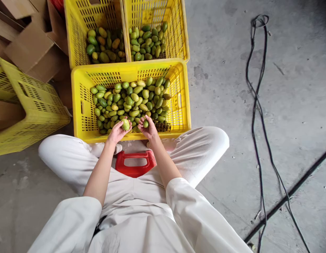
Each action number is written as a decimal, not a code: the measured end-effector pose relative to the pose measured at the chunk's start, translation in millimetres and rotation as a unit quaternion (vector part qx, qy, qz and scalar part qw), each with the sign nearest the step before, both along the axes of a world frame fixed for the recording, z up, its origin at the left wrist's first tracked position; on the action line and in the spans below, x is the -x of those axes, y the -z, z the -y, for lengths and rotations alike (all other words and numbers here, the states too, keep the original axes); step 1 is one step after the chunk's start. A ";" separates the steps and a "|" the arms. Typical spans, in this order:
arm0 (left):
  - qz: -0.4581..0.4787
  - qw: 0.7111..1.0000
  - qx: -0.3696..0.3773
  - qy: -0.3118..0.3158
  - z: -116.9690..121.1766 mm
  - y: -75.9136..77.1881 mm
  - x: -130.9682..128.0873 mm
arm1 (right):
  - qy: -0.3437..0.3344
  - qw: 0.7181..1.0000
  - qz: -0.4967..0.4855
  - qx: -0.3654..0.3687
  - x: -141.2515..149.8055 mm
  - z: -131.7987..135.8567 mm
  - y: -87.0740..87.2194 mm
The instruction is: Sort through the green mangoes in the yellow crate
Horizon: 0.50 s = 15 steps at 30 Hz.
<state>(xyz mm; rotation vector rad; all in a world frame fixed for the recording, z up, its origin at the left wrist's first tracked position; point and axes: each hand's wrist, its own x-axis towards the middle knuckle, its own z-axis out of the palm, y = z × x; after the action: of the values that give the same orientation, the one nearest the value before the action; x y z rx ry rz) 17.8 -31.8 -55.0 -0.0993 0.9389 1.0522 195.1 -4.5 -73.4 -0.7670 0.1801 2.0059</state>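
My left hand (119,131) is closed around a pale green mango (125,124), palm turned up. A smaller, darker green mango (145,123) rests in my right hand (150,130), the fingers curled about it. Both hands are over the near edge of a yellow plastic crate (131,136), a short gap between them. Inside that crate lies a heap of small green and yellowish mangoes (128,100), thickest in the middle, with some crate floor showing at the lower right.
Behind stand two more yellow crates (187,45) with green and yellow-orange mangoes. Another yellow crate (33,105) holds cardboard at left, near cardboard boxes (31,45). A red stool (135,171) is beneath me. Black cables (254,95) lie on the concrete floor at right.
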 end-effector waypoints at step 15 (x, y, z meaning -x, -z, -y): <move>0.048 0.998 0.028 -0.024 -3.9 -2.2 1.6 | 0.041 0.998 0.027 0.037 0.9 -1.1 11.1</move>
<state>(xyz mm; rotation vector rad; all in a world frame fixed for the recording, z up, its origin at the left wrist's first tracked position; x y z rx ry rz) 16.2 -27.9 -52.7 -0.2189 0.8829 1.0566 194.2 -3.5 -84.4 -0.8458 0.2516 1.9070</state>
